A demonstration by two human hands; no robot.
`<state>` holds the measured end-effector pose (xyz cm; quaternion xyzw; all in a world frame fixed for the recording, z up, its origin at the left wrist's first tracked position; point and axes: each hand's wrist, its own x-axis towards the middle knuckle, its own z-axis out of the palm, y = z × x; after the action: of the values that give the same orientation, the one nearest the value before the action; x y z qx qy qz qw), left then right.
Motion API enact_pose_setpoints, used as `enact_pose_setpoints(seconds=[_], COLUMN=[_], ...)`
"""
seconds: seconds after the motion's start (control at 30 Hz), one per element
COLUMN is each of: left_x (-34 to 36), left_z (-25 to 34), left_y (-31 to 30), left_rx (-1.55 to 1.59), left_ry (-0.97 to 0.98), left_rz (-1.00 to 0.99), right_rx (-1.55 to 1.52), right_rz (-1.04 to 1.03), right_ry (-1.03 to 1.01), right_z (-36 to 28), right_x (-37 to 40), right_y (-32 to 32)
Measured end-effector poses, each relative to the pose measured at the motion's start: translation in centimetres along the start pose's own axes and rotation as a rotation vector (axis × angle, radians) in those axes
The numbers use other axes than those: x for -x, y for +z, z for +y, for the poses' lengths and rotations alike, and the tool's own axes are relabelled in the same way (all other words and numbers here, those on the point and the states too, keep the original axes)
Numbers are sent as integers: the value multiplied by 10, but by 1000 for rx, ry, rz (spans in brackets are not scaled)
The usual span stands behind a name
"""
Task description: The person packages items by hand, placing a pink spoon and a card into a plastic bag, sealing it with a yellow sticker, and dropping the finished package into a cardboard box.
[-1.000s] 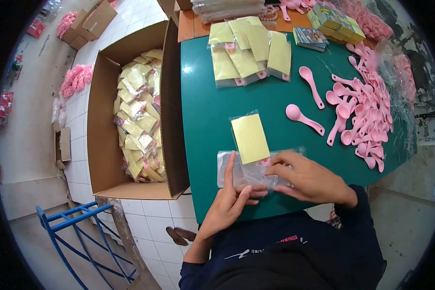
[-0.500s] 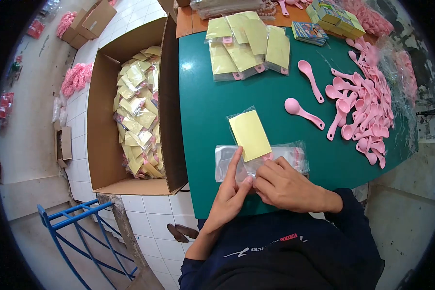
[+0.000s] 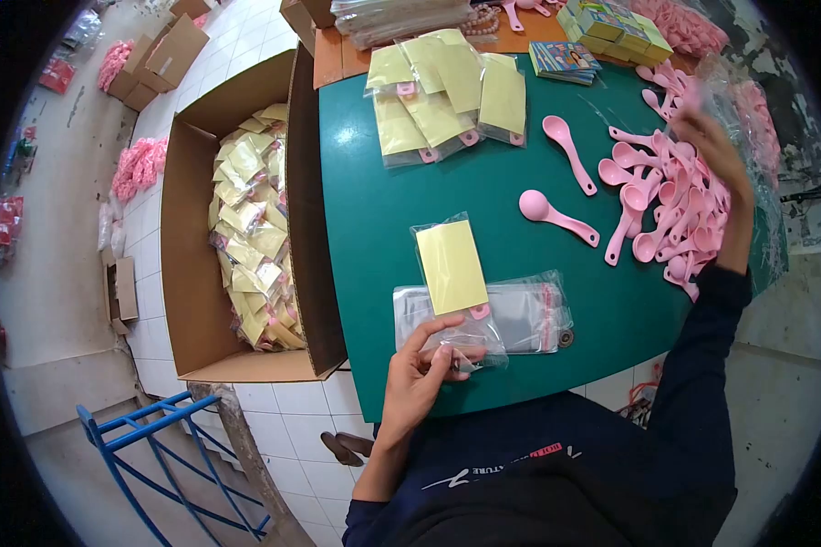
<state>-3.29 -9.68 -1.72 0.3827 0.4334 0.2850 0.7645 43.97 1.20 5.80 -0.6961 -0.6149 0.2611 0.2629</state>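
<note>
My left hand pinches the lower end of a clear plastic bag between thumb and fingers. Inside the bag lie a yellow card and a pink piece whose holed end peeks out below the card. Beneath it is a stack of flat clear bags. At the right, my right hand reaches over a heap of pink spoons; its fingers are blurred and overlap the heap's upper part. Two single pink spoons, one upright and one slanted, lie left of the heap.
Filled bags with yellow cards lie at the back of the green table, near small booklets and stacked card packs. A large cardboard box holding many filled bags stands left. A blue metal frame is lower left.
My right hand has left the bag and moved up and right to the spoon heap. My left hand has curled its fingers onto the bag's lower end. The whole view has shifted slightly.
</note>
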Motion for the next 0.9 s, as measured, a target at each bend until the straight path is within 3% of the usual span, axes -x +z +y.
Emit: enact_pose_setpoints(seconds=[0.07,0.13,0.2,0.23,0.27,0.37,0.47,0.53,0.63,0.67,0.77,0.9], left_x=[1,1,6,7,9,16,23,27,20,16,7,5], left_z=[-3,-4,-5,-4,-2,2,10,10,2,-3,-4,1], left_y=[0,1,1,3,6,4,-8,-17,-12,-5,-7,-5], left_rx=[-55,-64,-42,-31,-22,-43,-83,31,-336,-435,-696,-652], left_ry=[27,84,141,176,208,217,153,81,173,291,427,385], left_rz=[-7,-10,-22,-22,-25,-97,-143,-104,66,139,122,119], right_rx=[768,732,-230,73,82,67,35,-78,-208,-223,-276,-401], right_rz=[469,521,150,-16,-226,-143,-95,-92,-122,-146,-218,-311], right_ry=[-72,-104,-285,-399,-535,-673,-714,-659,-604,-594,-536,-329], right_z=[83,25,-79,-105,-122,-135,-127,-128,-126,-125,-123,-128], right_x=[3,30,77,98,109,133,135,134,134,135,134,135], right_y=[-33,-6,96,126,153,217,227,224,225,224,219,208])
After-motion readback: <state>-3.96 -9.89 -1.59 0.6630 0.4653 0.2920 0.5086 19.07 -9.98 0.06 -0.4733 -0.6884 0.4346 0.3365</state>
